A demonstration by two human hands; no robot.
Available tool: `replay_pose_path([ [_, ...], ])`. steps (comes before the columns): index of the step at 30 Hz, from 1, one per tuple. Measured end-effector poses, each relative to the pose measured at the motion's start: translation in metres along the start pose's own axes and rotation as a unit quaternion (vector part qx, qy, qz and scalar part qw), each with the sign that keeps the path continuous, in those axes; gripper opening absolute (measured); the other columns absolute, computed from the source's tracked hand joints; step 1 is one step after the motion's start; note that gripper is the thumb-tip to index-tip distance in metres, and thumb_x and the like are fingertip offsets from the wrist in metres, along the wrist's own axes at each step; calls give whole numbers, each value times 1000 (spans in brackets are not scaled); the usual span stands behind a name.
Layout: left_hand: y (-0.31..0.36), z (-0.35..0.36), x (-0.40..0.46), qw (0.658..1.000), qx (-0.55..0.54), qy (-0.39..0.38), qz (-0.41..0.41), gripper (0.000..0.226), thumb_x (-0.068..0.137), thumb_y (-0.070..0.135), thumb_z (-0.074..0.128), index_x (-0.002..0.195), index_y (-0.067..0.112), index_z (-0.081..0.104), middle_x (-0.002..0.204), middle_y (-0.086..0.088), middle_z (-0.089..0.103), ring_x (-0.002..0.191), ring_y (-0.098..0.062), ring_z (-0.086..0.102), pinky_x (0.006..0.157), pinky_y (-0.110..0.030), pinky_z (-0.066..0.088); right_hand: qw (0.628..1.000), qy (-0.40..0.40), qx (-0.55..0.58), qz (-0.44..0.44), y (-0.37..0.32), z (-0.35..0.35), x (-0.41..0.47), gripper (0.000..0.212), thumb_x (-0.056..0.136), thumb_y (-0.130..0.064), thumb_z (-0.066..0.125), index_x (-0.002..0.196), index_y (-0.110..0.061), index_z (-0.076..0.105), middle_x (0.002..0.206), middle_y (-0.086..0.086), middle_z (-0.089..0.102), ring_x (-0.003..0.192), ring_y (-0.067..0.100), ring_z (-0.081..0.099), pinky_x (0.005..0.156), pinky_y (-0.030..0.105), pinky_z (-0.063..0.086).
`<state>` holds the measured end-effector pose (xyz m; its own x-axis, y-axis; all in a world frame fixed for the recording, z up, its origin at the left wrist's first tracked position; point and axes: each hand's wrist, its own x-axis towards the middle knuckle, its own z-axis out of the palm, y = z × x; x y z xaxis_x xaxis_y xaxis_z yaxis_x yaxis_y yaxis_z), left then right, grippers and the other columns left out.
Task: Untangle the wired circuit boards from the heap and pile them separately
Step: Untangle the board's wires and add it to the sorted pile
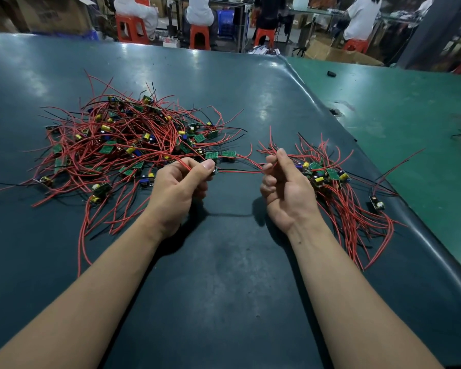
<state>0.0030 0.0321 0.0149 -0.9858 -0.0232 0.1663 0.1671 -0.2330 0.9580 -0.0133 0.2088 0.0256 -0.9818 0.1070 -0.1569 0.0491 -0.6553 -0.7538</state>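
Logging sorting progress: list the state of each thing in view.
Big heap of red-wired green circuit boards: tangled, on table.
Smaller pile of wired boards: separate, at right.
Stretched red wire: taut between hands.
Left hand: pinches wire.
Right hand: pinches wire.

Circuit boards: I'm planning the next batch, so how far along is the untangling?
Done: a smaller sorted pile of boards lies on the table by the right hand. In hand: the left hand grips one board and the right hand pinches its red wire, stretched between them. Left: the large tangled heap on the left, clearly the bigger share.
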Motion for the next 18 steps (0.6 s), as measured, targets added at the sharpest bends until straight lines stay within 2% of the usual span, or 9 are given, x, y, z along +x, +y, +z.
replay_pose_path([
  [4, 1, 1, -2, 999, 37, -27, 2, 24, 82, 28, 67, 61, 21, 60, 59, 4, 55, 52, -9, 47, 52, -18, 42, 999, 16, 27, 26, -1, 0, 1, 28, 99, -24, 54, 74, -13, 58, 55, -4, 54, 36, 2, 39, 34, 12, 30],
  [7, 2, 4, -1, 1000, 25, -6, 8, 30, 87, 23, 69, 59, 22, 59, 58, 3, 53, 52, -10, 45, 52, -19, 41, 999, 26, 42, 16, -2, 0, 1, 27, 98, -30, 55, 80, -12, 63, 61, -2, 61, 43, 3, 52, 38, 12, 38],
  [10, 3, 5, 0, 1000, 7, 22, 15, 28, 88, 25, 66, 61, 20, 58, 58, 1, 53, 52, -11, 44, 53, -21, 41, 998, -43, -40, 18, 7, 7, -7, 37, 83, -43, 58, 96, -9, 66, 76, 0, 71, 60, 5, 66, 43, 12, 42],
  [11, 3, 5, -1, 1000, 19, 12, 21, 26, 84, 28, 66, 61, 20, 58, 57, 2, 53, 51, -11, 45, 53, -21, 42, 993, -74, -86, 26, 12, 10, -10, 38, 79, -42, 59, 97, -10, 67, 78, -1, 72, 62, 5, 67, 44, 11, 43],
  [14, 3, 6, -6, 993, 105, -40, 33, 28, 79, 34, 67, 65, 12, 57, 52, 4, 55, 48, -11, 49, 49, -21, 42, 974, -117, -192, 18, 23, 15, -16, 14, 86, -25, 65, 88, -14, 73, 75, -3, 71, 62, 3, 64, 49, 11, 44],
  [16, 2, 6, -7, 990, 130, -42, 33, 31, 77, 37, 68, 68, 9, 58, 51, 5, 55, 47, -10, 49, 49, -20, 41, 977, -108, -182, 2, 25, 14, -16, 20, 91, -17, 63, 76, -14, 75, 67, -3, 69, 57, 3, 59, 50, 12, 44],
  [18, 2, 6, -6, 992, 120, -33, 36, 30, 78, 36, 68, 66, 11, 57, 51, 5, 54, 48, -9, 48, 50, -18, 41, 978, -101, -182, -15, 23, 12, -14, 26, 94, -16, 60, 72, -13, 74, 63, -2, 66, 53, 4, 55, 49, 12, 44],
])
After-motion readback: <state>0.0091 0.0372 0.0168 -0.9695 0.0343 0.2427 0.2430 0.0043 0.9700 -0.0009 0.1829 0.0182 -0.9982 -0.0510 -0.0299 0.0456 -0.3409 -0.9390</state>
